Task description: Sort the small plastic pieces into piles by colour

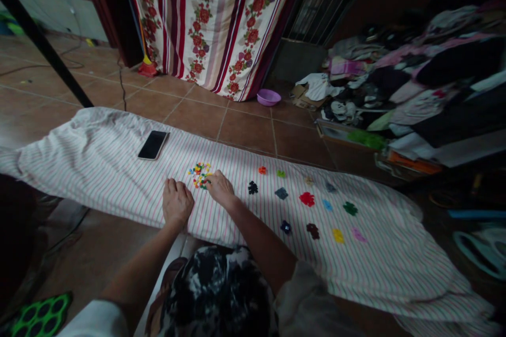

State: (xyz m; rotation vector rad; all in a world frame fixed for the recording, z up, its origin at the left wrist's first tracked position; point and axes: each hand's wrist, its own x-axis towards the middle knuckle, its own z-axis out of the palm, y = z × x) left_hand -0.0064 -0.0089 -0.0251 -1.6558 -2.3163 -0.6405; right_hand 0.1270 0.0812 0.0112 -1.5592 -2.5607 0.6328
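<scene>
Dozens of tiny coloured pieces (197, 170) lie on the cloth (106, 155) by the right grip (220, 187), likely light, stiff, best pinched edgewise; whether it or the left grip (177, 201) holds any, I can't tell.

The left sleeve (95, 321) is whitish; the right sleeve (312, 300) appears greyer in shadow, loose and creased. Both end near the elbow, leaving the forearms (140, 274), left hand (177, 204) and right hand (220, 188) bare. Between the forearms, a black garment (217, 295) bears irregular white blotches.
</scene>
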